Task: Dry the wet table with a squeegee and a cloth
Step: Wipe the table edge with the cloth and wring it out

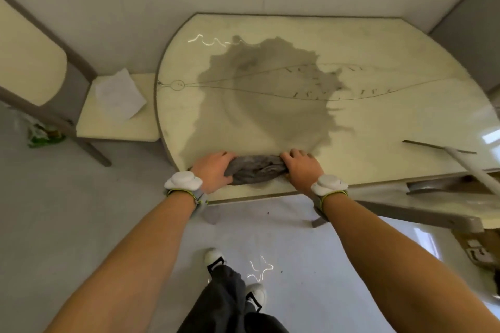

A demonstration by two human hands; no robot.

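The desk bears a wide puddle; left hand and right hand grip a bunched cloth, fingers curled. Squeegee lies aside; most drying likely remains.

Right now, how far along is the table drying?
Looks done: squeegeeing; the squeegee lies idle on the table, right side. In hand: left hand and right hand grip the bunched cloth at the near edge. Left: the large wet patch mid-table.
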